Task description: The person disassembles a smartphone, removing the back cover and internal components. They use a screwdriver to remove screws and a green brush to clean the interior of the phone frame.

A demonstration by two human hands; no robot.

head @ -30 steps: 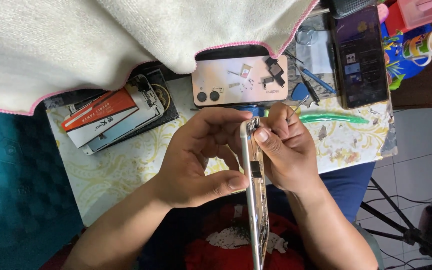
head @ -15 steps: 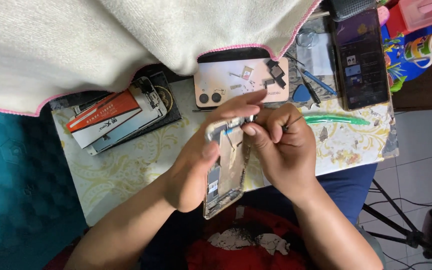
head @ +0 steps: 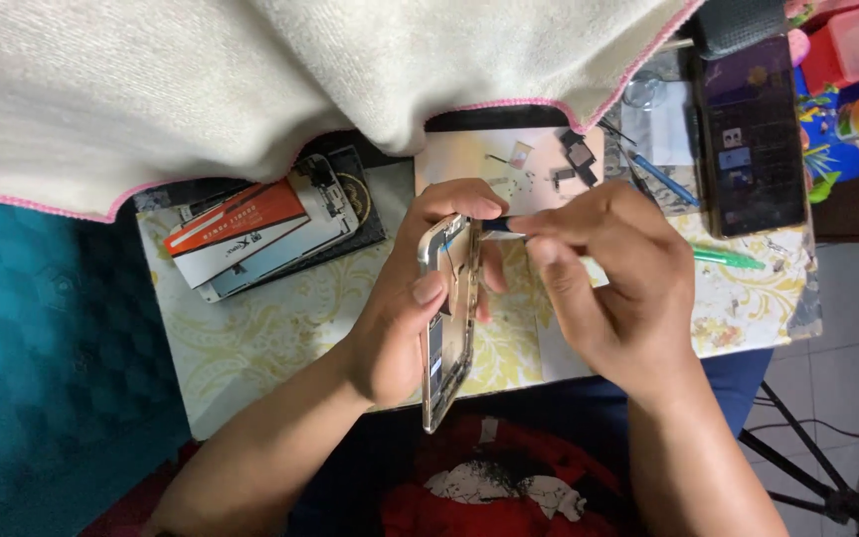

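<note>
My left hand [head: 420, 308] grips an opened gold-framed phone [head: 449, 328], held upright on edge above a small table [head: 270, 328] with a yellow-patterned cover. My right hand [head: 599, 278] pinches a thin dark tool [head: 497, 225], whose tip meets the phone's upper end. The tool's far end is hidden behind my fingers. Behind the hands lies a pale phone back cover [head: 539, 164] with small dark parts resting on it.
A red-and-white box sits on stacked phone parts [head: 260, 234] at the left. A dark phone [head: 753, 139], a green pen [head: 728, 259] and a blue tool [head: 663, 179] lie at the right. A cream towel [head: 300, 80] overhangs the back. A teal surface [head: 42, 338] is left.
My left hand turned the phone from edge-on toward showing its inside, then back nearly edge-on. My right hand drew slightly right and now holds the dark tool at the phone's top.
</note>
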